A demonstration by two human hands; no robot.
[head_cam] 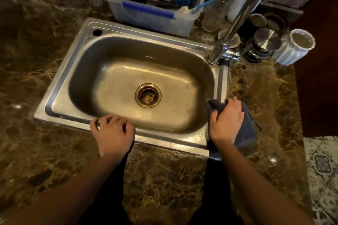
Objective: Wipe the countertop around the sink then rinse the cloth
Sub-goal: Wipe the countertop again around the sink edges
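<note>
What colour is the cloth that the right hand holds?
Dark navy blue. The cloth in the right hand shows best in the head view.

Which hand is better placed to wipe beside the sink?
Right. The right hand grips the dark blue cloth over the right rim of the stainless steel sink; the left hand rests empty on its front rim.

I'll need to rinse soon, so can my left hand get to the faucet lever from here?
Probably yes. The left hand rests on the near rim of the sink, holding nothing, and only open basin lies between it and the faucet lever at the far right corner.
</note>
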